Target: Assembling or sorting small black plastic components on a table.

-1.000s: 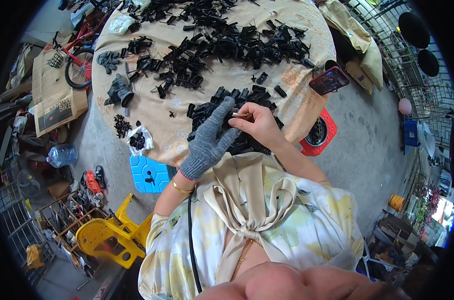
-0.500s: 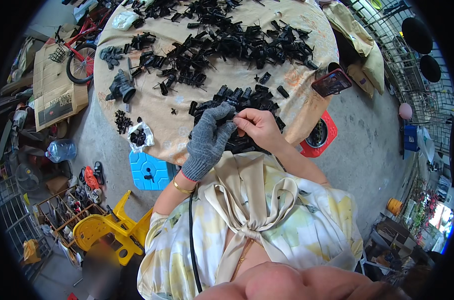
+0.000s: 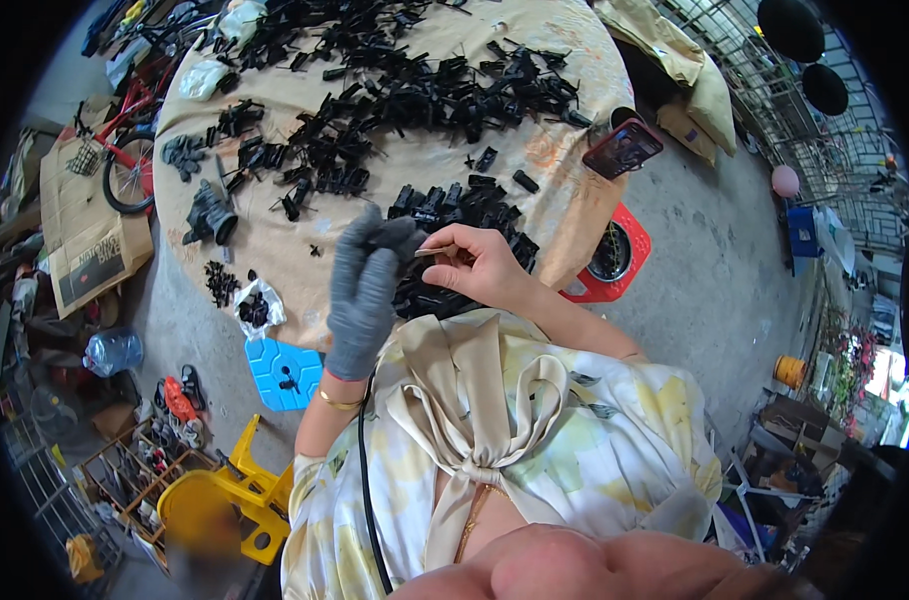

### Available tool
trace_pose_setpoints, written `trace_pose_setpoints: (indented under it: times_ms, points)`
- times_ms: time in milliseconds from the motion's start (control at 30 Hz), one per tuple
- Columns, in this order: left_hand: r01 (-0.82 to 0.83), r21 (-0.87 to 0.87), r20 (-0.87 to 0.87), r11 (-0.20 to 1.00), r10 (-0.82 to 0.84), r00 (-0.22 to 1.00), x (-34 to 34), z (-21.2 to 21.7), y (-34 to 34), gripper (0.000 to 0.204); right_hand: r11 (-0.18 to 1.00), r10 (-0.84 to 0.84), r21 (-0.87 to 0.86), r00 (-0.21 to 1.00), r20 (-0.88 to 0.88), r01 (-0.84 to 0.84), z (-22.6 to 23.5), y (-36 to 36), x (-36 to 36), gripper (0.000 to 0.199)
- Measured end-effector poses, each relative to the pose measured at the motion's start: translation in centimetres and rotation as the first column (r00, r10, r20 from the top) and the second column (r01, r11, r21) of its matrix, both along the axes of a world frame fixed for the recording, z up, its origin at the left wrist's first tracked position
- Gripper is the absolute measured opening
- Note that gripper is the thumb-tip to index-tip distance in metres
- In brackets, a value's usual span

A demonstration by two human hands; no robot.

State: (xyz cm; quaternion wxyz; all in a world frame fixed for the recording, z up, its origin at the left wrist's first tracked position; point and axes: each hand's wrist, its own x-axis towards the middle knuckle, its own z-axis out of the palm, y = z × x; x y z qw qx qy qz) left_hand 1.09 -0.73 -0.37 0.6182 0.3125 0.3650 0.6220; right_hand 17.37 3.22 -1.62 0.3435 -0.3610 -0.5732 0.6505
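My left hand (image 3: 359,295), in a grey knitted glove, is raised over the table's near edge. Its fingers bend toward my right hand, and a dark shape between them is too unclear to name. My bare right hand (image 3: 483,268) pinches a small thin brownish strip (image 3: 434,251) between thumb and fingers, its tip close to the gloved fingers. Beneath and beyond both hands lies a near heap of black plastic parts (image 3: 455,206). A larger spread of black parts with thin pins (image 3: 445,90) covers the far side of the tablecloth (image 3: 305,265).
Two spare grey gloves (image 3: 212,213) lie at the table's left, near small black pieces (image 3: 221,284) and a white bag (image 3: 260,308). A phone (image 3: 623,150) stands at the right edge. Around the table are a blue stool (image 3: 285,373), red stool (image 3: 615,255) and yellow chair (image 3: 230,495).
The view has shifted, so the table sits further left and higher. My hands have drawn slightly apart, the gloved fingers now point more upward, and the strip in my right hand shows.
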Motion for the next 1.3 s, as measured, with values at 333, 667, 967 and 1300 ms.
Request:
trace_pose_setpoints:
  times_ms: [333,667,967,1300]
  points:
    - [0.327,-0.222,0.337,0.919,-0.243,0.910,-0.8,-0.5,-0.7,0.046,0.862,-0.047,0.503,0.998,-0.048,0.065,1.8,0.8,0.3,0.014]
    - [0.242,-0.179,-0.167,0.954,-0.272,0.948,0.0,-0.6,-0.8,0.046,0.998,0.008,-0.055,0.988,0.157,0.000,1.3,0.3,0.0,0.011]
    - [0.174,-0.150,-0.216,0.973,-0.204,0.955,-0.1,0.4,-0.7,0.040,0.993,0.072,-0.099,0.996,0.056,-0.067,1.1,-0.2,-0.1,0.014]
    - [0.175,-0.159,-0.291,0.972,-0.215,0.932,-0.5,0.0,-1.0,0.036,0.990,0.133,-0.067,0.987,0.095,-0.127,1.6,0.1,0.1,0.013]
